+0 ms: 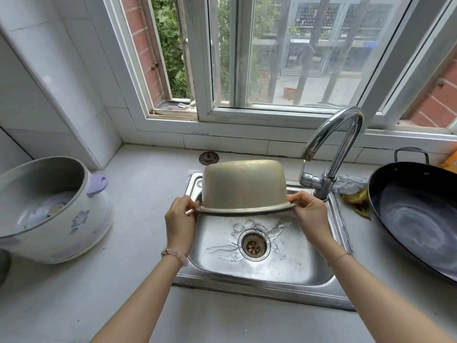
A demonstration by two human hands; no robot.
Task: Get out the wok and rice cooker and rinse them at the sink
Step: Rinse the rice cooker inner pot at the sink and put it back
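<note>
**Two hands hold the inner pot upside down over the sink**

Three containers are in view. The steel sink (306, 271) is the largest; its basin holds only thin trails of water around the drain (254, 246). On the counter to the right lies the black wok (420, 216), nothing in it. On the left stands the rice cooker (53, 209), open, without its pot. The inner pot (244, 186) is above the sink, mouth down. The left hand (181, 219) and the right hand (310, 215) have fingers clamped on its rim, at opposite sides.
</note>
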